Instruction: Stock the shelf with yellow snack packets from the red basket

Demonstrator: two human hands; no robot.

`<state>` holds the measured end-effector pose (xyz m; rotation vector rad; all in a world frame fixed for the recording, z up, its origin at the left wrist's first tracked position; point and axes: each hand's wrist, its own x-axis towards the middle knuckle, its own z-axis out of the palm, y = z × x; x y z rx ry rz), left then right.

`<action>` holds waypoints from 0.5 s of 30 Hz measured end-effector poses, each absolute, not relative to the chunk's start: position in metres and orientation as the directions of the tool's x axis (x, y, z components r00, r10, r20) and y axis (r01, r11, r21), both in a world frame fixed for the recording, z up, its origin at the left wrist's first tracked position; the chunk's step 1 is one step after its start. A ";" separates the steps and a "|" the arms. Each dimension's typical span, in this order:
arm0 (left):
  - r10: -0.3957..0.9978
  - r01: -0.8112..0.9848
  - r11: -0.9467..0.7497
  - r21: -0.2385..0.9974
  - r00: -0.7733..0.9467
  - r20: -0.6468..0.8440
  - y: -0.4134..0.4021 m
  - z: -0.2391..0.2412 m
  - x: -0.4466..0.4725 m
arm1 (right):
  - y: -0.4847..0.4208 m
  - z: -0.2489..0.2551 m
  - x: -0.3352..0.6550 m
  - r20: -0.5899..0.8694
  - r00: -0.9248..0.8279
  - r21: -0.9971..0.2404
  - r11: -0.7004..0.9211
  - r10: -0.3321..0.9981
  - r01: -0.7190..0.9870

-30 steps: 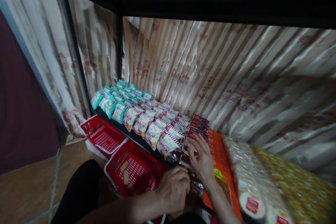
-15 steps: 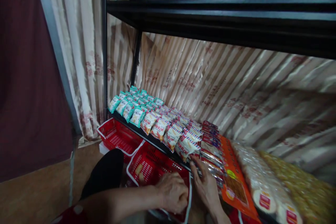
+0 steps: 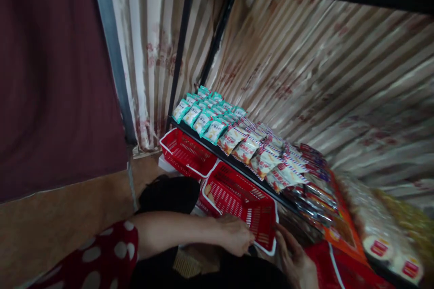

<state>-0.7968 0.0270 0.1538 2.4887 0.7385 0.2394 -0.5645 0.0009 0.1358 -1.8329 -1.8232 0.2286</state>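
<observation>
My left hand (image 3: 236,235) is closed at the near rim of a red plastic basket (image 3: 261,221) with a white edge; its fingertips are partly hidden. At the basket's right end, my right hand (image 3: 293,253) grips the white rim, thumb side toward the shelf. Inside the basket's left end lie small tan things (image 3: 209,192) that I cannot make out. Just behind it, on the low black shelf, stand rows of white snack packets (image 3: 266,160) with striped tops. Green snack packets (image 3: 214,130) stand farther left.
Another red basket (image 3: 188,151) sits to the left under the shelf edge. Dark packets (image 3: 317,203), an orange pack (image 3: 352,239) and clear bags (image 3: 369,216) fill the shelf's right side. A red bag-like thing (image 3: 330,264) is at lower right. A dark curtain (image 3: 57,81) hangs left.
The view has turned downward and left. My right hand has left the shelf-front packets for the basket's right end. My left hand has moved from over the basket to its near rim.
</observation>
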 end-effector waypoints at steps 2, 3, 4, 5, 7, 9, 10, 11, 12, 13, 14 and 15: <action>0.510 0.462 -0.723 0.514 0.858 -0.053 0.024 0.158 -0.809 | -0.003 0.133 -0.579 0.255 0.076 -0.451 0.049 0.964 0.891; 0.495 0.453 -0.727 0.516 0.867 -0.064 0.022 0.159 -0.816 | -0.004 0.131 -0.587 0.265 0.085 -0.440 0.042 0.961 0.897; 0.486 0.446 -0.726 0.523 0.871 -0.068 0.020 0.159 -0.822 | -0.005 0.129 -0.596 0.271 0.095 -0.433 0.034 0.958 0.901; 0.480 0.437 -0.724 0.533 0.875 -0.066 0.018 0.159 -0.829 | -0.006 0.126 -0.605 0.269 0.103 -0.432 0.024 0.958 0.902; 0.474 0.431 -0.715 0.550 0.878 -0.073 0.014 0.156 -0.844 | -0.006 0.121 -0.627 0.247 0.111 -0.431 0.006 0.962 0.902; 0.465 0.426 -0.713 0.557 0.882 -0.080 0.010 0.153 -0.858 | -0.004 0.118 -0.648 0.208 0.109 -0.427 -0.010 0.972 0.904; 0.462 0.420 -0.714 0.560 0.884 -0.075 0.009 0.151 -0.865 | -0.003 0.118 -0.659 0.192 0.104 -0.428 -0.012 0.976 0.904; 0.462 0.414 -0.713 0.566 0.885 -0.065 0.008 0.148 -0.871 | -0.001 0.119 -0.668 0.181 0.096 -0.432 -0.009 0.979 0.902; 0.465 0.402 -0.707 0.581 0.884 -0.046 0.008 0.145 -0.877 | 0.000 0.121 -0.677 0.173 0.086 -0.438 -0.002 0.981 0.899; 0.470 0.387 -0.699 0.601 0.882 -0.021 0.009 0.142 -0.882 | 0.001 0.123 -0.685 0.167 0.076 -0.444 0.006 0.983 0.896; 0.477 0.372 -0.688 0.623 0.879 0.003 0.010 0.138 -0.886 | 0.001 0.125 -0.691 0.167 0.072 -0.447 0.011 0.983 0.894; 0.483 0.358 -0.678 0.642 0.875 0.022 0.011 0.134 -0.890 | 0.000 0.128 -0.697 0.171 0.074 -0.448 0.011 0.982 0.894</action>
